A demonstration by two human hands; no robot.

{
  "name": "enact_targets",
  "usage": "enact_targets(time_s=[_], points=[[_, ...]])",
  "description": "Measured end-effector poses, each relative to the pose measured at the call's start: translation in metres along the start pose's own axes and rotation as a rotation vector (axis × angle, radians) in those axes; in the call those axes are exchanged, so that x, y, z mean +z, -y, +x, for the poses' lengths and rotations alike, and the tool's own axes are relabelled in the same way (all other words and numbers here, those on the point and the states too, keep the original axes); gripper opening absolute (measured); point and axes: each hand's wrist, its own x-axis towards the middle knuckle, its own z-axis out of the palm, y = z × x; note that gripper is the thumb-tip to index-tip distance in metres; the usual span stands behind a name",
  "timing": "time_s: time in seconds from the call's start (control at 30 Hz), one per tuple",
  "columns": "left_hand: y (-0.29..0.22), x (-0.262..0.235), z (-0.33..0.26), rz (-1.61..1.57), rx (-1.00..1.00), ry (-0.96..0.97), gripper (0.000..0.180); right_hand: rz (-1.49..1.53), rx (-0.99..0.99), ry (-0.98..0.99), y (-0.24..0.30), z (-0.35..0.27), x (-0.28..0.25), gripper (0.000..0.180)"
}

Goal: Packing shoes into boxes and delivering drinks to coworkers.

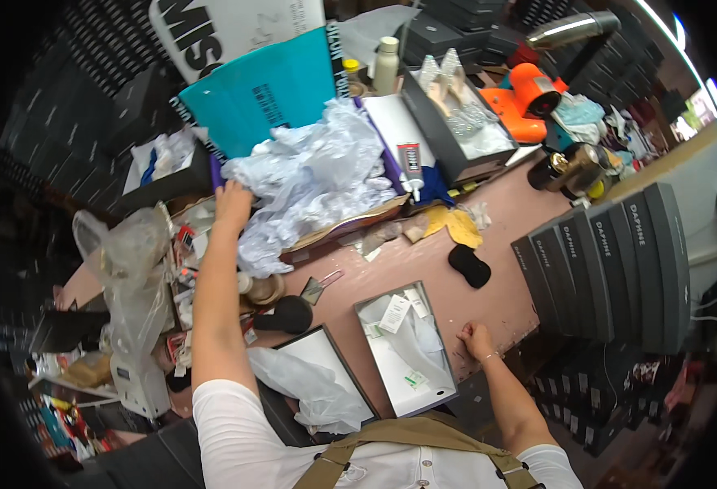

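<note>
My left hand (233,204) reaches out to the left end of a purple-edged carton (218,171) heaped with crumpled white tissue paper (317,167). Its fingers are spread at the rim, beside the paper, and hold nothing I can see. My right hand (476,341) is curled into a loose fist at the table edge, with nothing visible in it. Just left of that hand lies an open shoe box (395,395) with white paper, a hang tag (394,314) and small packets inside. Nearer my body is a box lid (350,371) with thin translucent wrapping (317,395) across it.
Dark shoe boxes (611,261) stand in a row at the right. Behind the table are glittery high heels (460,106) in a box, a glue tube (410,167), a bottle (386,65) and an orange machine (529,98). Black pads (469,266) and a clear bag (130,261) lie about.
</note>
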Motion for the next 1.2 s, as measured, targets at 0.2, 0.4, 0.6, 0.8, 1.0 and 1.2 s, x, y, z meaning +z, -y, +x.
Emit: enact_targets(time_s=[0.2, 0.4, 0.6, 0.8, 1.0, 1.2], points=[[0.043, -0.049, -0.019, -0.074, -0.042, -0.009, 0.008, 0.018, -0.117, 0.004, -0.006, 0.009, 0.007, 0.022], [0.057, -0.145, -0.092, -0.753, -0.313, -0.313, 0.012, 0.056, -0.166, 0.015, -0.027, 0.008, 0.019, 0.019], [-0.054, -0.176, -0.198, -1.596, -0.498, -0.292, 0.025, 0.261, -0.140, 0.067, -0.010, 0.017, -0.011, 0.021], [-0.233, -0.163, -0.283, -2.141, -0.550, -0.046, 0.022, 0.851, -0.571, 0.449, 0.109, -0.035, -0.124, 0.061], [-0.414, -0.129, -0.348, -2.112, -0.563, 0.317, 0.027, 0.791, -0.414, 0.975, 0.074, -0.073, -0.156, 0.043], [-0.465, -0.148, -0.353, -2.128, -0.388, 0.607, 0.047, 0.997, -0.372, 0.732, 0.005, -0.108, -0.155, 0.045]])
